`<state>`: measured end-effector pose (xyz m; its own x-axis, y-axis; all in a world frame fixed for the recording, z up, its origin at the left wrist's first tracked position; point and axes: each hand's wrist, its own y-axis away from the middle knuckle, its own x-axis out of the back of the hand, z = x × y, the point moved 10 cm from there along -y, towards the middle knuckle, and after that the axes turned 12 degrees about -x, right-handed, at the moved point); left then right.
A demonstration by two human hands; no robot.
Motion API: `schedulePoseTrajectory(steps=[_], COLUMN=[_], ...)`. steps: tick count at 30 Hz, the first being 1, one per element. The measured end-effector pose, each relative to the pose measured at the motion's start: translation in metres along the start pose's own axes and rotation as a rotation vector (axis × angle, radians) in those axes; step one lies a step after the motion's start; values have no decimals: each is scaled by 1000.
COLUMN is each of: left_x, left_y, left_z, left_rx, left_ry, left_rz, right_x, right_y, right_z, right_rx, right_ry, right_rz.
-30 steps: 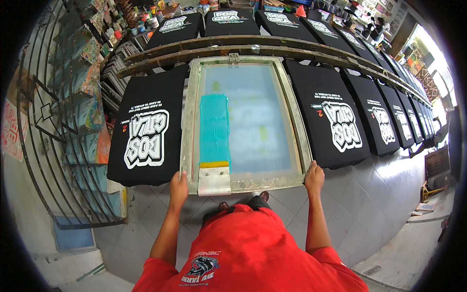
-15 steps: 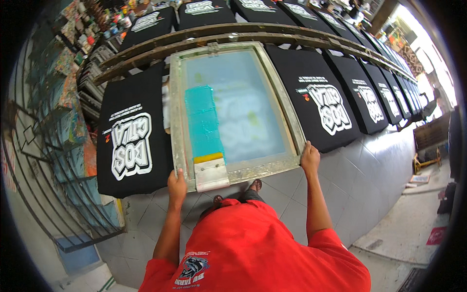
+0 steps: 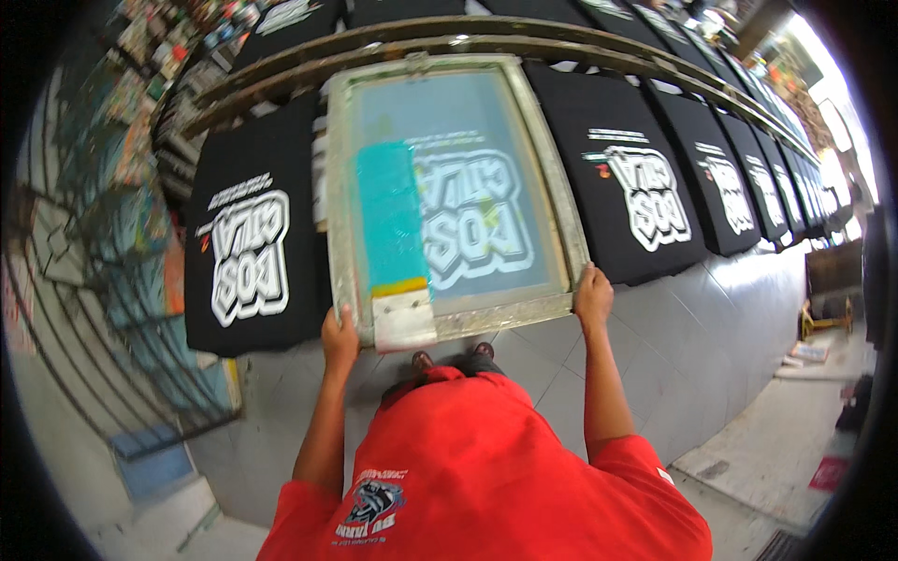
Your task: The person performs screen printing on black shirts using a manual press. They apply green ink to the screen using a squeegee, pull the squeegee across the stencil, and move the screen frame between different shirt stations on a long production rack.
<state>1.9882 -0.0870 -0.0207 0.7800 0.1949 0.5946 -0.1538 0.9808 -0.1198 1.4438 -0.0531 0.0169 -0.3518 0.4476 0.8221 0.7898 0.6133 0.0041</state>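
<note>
A wooden-framed printing screen (image 3: 505, 321) lies in front of me over a black shirt, whose white print shows sharply through the mesh (image 3: 468, 103). My left hand (image 3: 340, 338) is closed on its near left corner, thumb on top. At the near right corner, my right hand (image 3: 593, 294) grips the frame too. A strip of thick teal ink (image 3: 393, 215) covers the left part of the mesh. Just below the ink, a squeegee (image 3: 404, 318) with a white handle and a yellow blade rests across the near frame bar. Neither hand touches it.
Black shirts with white prints lie on boards left (image 3: 210, 271) and right (image 3: 571, 122) of the screen, with more receding rightward. Wooden rails (image 3: 374, 56) run behind the boards. A metal grille (image 3: 84, 374) stands at the left. Grey tiled floor (image 3: 673, 327) spreads below.
The print beneath the mesh was blurred and is now crisp, as the screen has come down closer to the shirt. Both hands keep their hold. The whole view has shifted slightly.
</note>
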Motion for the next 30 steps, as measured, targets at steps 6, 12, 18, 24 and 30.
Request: schedulePoseTrajectory(steps=[6, 12, 18, 24, 30], left_x=[9, 4, 5, -2, -5], left_y=[4, -1, 1, -1, -2], left_z=[-5, -1, -2, -6, -10], left_rx=[8, -11, 56, 81, 25], left_ry=[-53, -11, -23, -16, 53], left_rz=[26, 30, 4, -78, -38], right_x=[2, -88, -94, -95, -74], right_y=[138, 284, 244, 219, 269], right_z=[-125, -204, -265, -306, -248], right_rx=[709, 1195, 1130, 1067, 1155], right_ry=[-39, 162, 323, 304, 28], right_rz=[-278, -609, -560, -454, -260])
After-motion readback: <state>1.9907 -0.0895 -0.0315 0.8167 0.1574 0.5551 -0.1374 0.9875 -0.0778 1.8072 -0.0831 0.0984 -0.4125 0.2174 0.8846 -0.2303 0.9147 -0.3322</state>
